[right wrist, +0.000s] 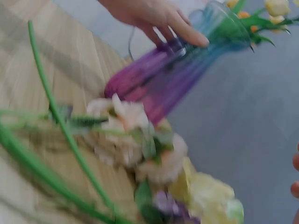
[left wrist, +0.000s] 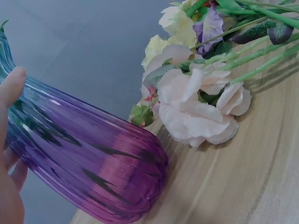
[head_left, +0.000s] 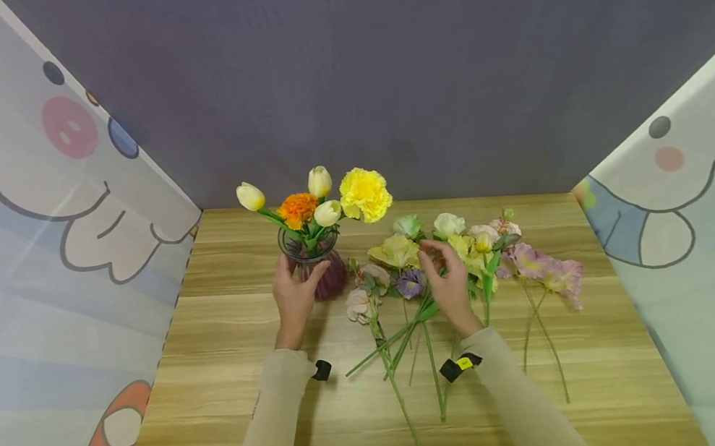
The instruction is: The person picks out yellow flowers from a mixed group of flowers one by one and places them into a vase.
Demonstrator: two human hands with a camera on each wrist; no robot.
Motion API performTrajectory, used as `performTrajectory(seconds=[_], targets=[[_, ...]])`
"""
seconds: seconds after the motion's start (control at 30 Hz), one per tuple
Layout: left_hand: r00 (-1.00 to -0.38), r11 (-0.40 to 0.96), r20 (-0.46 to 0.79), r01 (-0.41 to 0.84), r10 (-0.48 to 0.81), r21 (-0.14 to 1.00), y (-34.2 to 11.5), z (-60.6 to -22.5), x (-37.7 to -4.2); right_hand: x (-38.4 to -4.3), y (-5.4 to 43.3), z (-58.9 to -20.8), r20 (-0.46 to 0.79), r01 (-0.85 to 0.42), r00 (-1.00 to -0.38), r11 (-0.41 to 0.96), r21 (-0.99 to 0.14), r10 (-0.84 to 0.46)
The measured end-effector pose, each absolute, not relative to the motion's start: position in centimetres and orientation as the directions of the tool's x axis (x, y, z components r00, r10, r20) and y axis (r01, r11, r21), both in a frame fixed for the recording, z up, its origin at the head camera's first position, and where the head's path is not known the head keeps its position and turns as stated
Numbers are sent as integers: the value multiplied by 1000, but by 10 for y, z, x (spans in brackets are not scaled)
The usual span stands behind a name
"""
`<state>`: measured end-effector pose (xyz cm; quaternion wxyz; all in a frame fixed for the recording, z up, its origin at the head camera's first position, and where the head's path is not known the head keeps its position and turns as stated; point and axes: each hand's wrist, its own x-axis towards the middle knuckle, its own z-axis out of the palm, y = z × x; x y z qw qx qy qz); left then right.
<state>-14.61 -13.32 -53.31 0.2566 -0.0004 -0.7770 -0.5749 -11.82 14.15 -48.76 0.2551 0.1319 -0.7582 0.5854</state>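
Note:
My left hand (head_left: 295, 296) grips the neck of a ribbed glass vase (left wrist: 93, 154), blue at the top and purple toward the base. White tulips (head_left: 327, 214), an orange carnation (head_left: 298, 209) and a yellow carnation (head_left: 365, 194) stand in the vase, their heads above its rim. Over the pile of loose artificial flowers to the right, my right hand (head_left: 449, 287) hovers with loosely bent fingers and nothing visible between them. Nearest to it are a pale yellow flower (head_left: 397, 251) and a purple flower (head_left: 410, 283). Only its fingertips (right wrist: 296, 189) show in the right wrist view.
Pale pink roses (left wrist: 196, 107) lie beside the vase's base. Pink-purple flowers (head_left: 549, 272) and a yellow tulip (head_left: 483, 242) lie farther right, with green stems (head_left: 398, 393) reaching toward the front of the wooden table (head_left: 220, 412). A dark panel (head_left: 383, 89) rises behind the table.

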Motion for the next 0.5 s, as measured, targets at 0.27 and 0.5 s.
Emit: performTrajectory(seconds=[0.27, 0.5], targets=[[-920, 502, 295, 135, -256, 854, -139, -523, -143, -103, 189, -504, 528, -385, -781, 408, -828, 334], [-968, 409, 252, 230, 0, 883, -163, -514, -149, -104, 244, -550, 422, -192, -747, 441, -877, 514]])
